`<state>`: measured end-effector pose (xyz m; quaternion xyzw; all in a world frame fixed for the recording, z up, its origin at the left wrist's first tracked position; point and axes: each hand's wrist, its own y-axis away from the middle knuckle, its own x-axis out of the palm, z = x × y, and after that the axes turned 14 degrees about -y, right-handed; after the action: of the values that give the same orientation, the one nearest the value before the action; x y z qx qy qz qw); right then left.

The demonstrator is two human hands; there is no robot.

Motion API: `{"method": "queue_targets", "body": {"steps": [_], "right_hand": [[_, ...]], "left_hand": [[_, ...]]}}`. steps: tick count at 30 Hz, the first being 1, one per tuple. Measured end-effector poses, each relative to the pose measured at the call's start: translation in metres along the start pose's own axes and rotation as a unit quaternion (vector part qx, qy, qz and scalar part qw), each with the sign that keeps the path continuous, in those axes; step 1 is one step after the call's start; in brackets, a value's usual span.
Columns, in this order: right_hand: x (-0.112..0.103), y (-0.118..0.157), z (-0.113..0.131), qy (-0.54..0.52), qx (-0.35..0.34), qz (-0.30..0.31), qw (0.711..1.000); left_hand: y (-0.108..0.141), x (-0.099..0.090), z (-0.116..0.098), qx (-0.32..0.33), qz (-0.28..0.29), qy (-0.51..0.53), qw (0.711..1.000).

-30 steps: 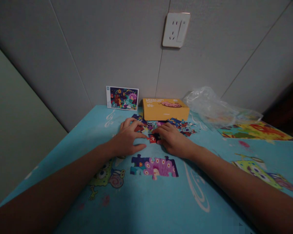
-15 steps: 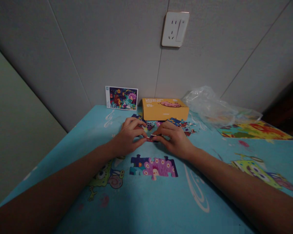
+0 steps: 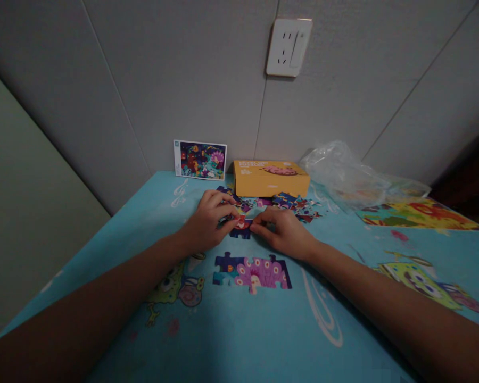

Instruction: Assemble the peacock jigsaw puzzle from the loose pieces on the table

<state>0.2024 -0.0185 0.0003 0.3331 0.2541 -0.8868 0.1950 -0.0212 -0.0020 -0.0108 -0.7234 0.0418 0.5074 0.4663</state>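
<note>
Between my two hands is a small dark and red puzzle section (image 3: 240,229), with its printed side visible. My left hand (image 3: 211,219) pinches its upper left part between thumb and fingers. On its right edge, the closed fingertips of my right hand (image 3: 281,230) grip it. Nearer to me, a joined strip of puzzle pieces (image 3: 255,272) with a pink and purple picture lies flat on the blue tablecloth (image 3: 239,330). Loose puzzle pieces (image 3: 303,208) are heaped just beyond my hands, partly hidden by them.
An orange box (image 3: 271,180) stands behind the loose pieces. To its left, a picture card (image 3: 201,160) leans on the wall. A clear plastic bag (image 3: 343,173) and a yellow-red picture sheet (image 3: 421,214) lie at the right. A socket (image 3: 289,48) is on the wall.
The dark and red section between my hands now shows its printed face, where before it was mostly hidden. My right fingers have shifted slightly to its right edge.
</note>
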Motion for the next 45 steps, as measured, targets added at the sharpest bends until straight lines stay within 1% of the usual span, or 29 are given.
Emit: {"method": "queue_targets", "body": {"steps": [5, 10, 14, 16, 18, 20, 22, 23, 25, 29, 32, 34, 35, 37, 39, 40, 42, 45], "right_hand": [[0.0, 0.0, -0.002, 0.022, -0.009, 0.0, 1.0], [0.001, 0.0, -0.004, 0.031, -0.025, -0.006, 0.999], [0.001, 0.0, -0.004, 0.031, -0.04, -0.006, 0.999], [0.001, 0.0, -0.004, 0.025, -0.045, -0.005, 0.999], [0.0, 0.0, -0.003, 0.02, -0.05, -0.001, 0.999], [0.001, 0.0, -0.003, 0.022, -0.055, 0.008, 0.998], [0.001, 0.001, -0.004, 0.027, -0.062, 0.016, 0.998], [0.001, 0.001, -0.005, 0.029, -0.066, 0.021, 0.997], [0.001, 0.001, -0.006, 0.036, -0.07, 0.028, 0.996], [0.001, 0.001, -0.007, 0.045, -0.067, 0.033, 0.996], [0.001, 0.001, -0.007, 0.056, -0.073, 0.035, 0.995], [0.001, 0.001, -0.008, 0.087, -0.07, 0.012, 0.994], [0.0, 0.0, -0.008, 0.11, -0.061, -0.014, 0.992], [-0.003, 0.0, -0.01, 0.166, -0.025, -0.09, 0.982], [-0.007, 0.001, -0.014, 0.224, 0.028, -0.163, 0.96], [-0.008, 0.002, -0.017, 0.251, 0.054, -0.187, 0.948], [-0.011, 0.004, -0.023, 0.29, 0.092, -0.206, 0.93], [-0.011, 0.006, -0.031, 0.307, 0.112, -0.194, 0.925]], "left_hand": [[0.001, -0.002, 0.0, 0.008, 0.0, -0.004, 1.0], [0.002, -0.001, 0.002, 0.008, 0.02, -0.01, 1.0], [0.001, -0.002, 0.001, 0.017, 0.011, 0.001, 1.0], [-0.001, -0.004, -0.002, 0.01, 0.006, 0.024, 1.0], [-0.003, -0.007, -0.004, -0.035, -0.011, 0.055, 0.998], [-0.004, -0.008, -0.004, -0.117, -0.038, 0.078, 0.989], [-0.005, -0.008, -0.001, -0.202, -0.066, 0.086, 0.973], [-0.005, -0.007, 0.001, -0.232, -0.074, 0.088, 0.966], [-0.005, -0.004, 0.007, -0.268, -0.074, 0.093, 0.956], [-0.004, 0.002, 0.016, -0.3, -0.044, 0.074, 0.95], [-0.003, 0.003, 0.018, -0.298, -0.025, 0.021, 0.954], [-0.002, 0.004, 0.02, -0.275, 0.007, -0.022, 0.961], [-0.002, 0.005, 0.021, -0.258, 0.028, -0.038, 0.965], [-0.001, 0.007, 0.023, -0.23, 0.063, -0.057, 0.97], [0.0, 0.01, 0.026, -0.215, 0.078, -0.069, 0.971], [0.001, 0.011, 0.027, -0.213, 0.079, -0.075, 0.971], [0.001, 0.012, 0.027, -0.203, 0.078, -0.082, 0.973], [0.003, 0.011, 0.023, -0.177, 0.071, -0.09, 0.978]]}}
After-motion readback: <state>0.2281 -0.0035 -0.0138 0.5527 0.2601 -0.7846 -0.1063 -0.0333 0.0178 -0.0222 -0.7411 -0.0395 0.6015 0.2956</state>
